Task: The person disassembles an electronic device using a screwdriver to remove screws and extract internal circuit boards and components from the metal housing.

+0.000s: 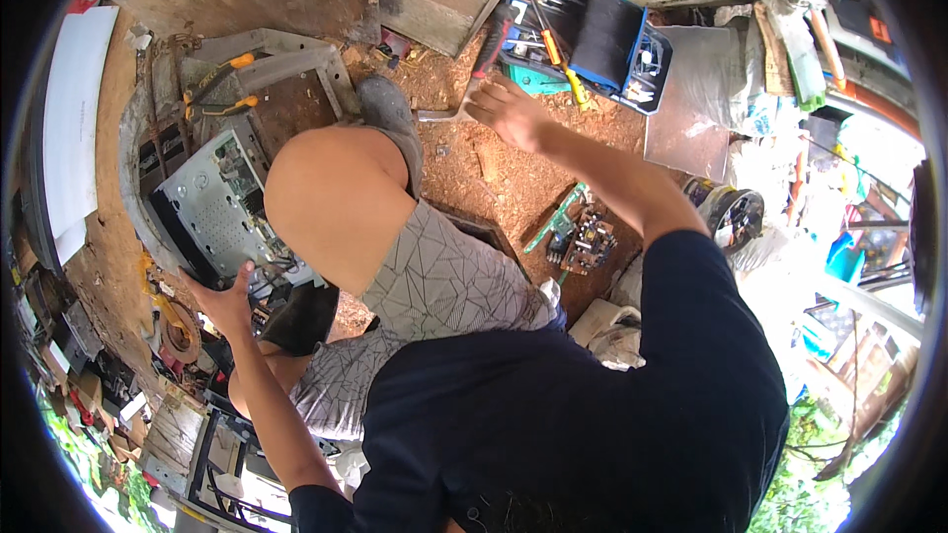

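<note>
My left hand (225, 298) rests against the near edge of an opened electronics chassis (212, 199), a grey perforated metal panel with circuit boards, lying on the ground by my raised knee. My right hand (509, 111) reaches far forward and closes on the handle end of a flat metal tool (442, 115) that lies on the reddish dirt, just in front of an open toolbox (583, 39) full of screwdrivers and pliers. My bare knee and patterned shorts fill the middle of the view.
Loose green and brown circuit boards (583, 235) lie on the dirt below my right arm. Orange-handled pliers (219, 87) rest on a metal frame at the back left. A white panel (74, 123) leans at far left. Clutter, bags and a round speaker (736, 212) crowd the right.
</note>
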Motion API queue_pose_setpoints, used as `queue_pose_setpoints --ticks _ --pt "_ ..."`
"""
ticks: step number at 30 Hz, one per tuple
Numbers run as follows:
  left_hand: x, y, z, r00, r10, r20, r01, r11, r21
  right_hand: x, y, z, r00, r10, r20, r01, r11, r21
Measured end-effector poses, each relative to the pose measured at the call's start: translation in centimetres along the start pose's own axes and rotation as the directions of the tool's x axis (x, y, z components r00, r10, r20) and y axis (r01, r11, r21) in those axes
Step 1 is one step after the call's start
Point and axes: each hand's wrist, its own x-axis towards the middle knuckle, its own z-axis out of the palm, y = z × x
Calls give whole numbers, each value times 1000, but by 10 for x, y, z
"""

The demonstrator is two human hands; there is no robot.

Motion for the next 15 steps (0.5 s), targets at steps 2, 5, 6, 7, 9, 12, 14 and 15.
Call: queue_pose_setpoints --ticks 2,5,6,7,9,12,14,15 --pt "-2 -3 2 1000 18 -5 -19 1000 -9 -19 22 15 956 281 83 -283 959 12" --pt "-1 -14 7 1000 17 11 -17 1000 -4 -17 75 18 743 666 63 -667 745 -8" --pt "-1 -11 6 999 30 15 -29 999 -27 -8 92 20 706 708 2 -708 706 -35" --pt "0 -10 6 999 52 13 -52 998 -35 2 110 25 664 745 -66 -747 662 -56" --pt "2 -9 5 996 87 -4 -87 995 -48 17 139 40 569 820 54 -818 572 -56" --pt "4 -11 5 997 72 -2 -72 997 -35 29 156 62 450 864 227 -886 463 -5" --pt "5 -5 2 999 46 14 -45 997 -60 28 159 77 467 864 185 -873 485 -61" --pt "7 -2 1 998 55 7 -54 996 -71 26 164 85 486 853 193 -856 508 -91"
